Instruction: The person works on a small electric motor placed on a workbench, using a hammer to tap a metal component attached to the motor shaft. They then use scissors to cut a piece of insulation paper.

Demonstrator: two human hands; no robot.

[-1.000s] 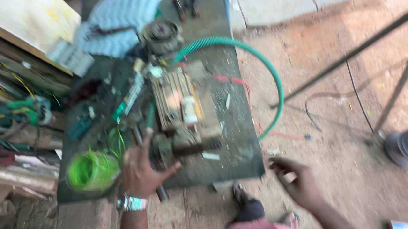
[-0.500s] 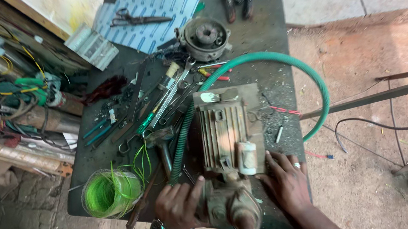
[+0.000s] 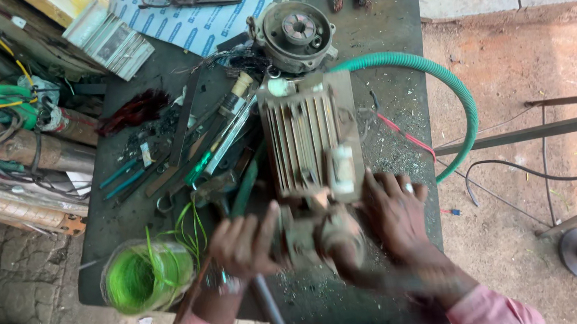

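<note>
Although motion blur softens the lower middle of the view, the layout reads plainly from left to right. At the left front corner of the workbench [image 3: 388, 31] stands a coil of bright green wire [image 3: 148, 276], apart from the hands. Next to it, the left hand [image 3: 243, 244] is closed around the near end of the finned motor housing [image 3: 310, 136] — thumb up against the blurred end piece [image 3: 322, 238]. A dark bar [image 3: 269, 307] runs down past the wrist; whether the hand grips it too cannot be told. The housing lies flat at the bench's middle, its long axis running away from the person, with a detached round end cover [image 3: 294, 35] just beyond it. The right hand [image 3: 395, 212] clasps the same near end from the other side, fingers spread on the casing. A green corrugated hose [image 3: 458, 94] loops off the right edge.

Judgement: grip appears balanced; both hands should work evenly so the end piece stays square to the housing, and loose tools [image 3: 185, 160] on the left want keeping clear.
</note>
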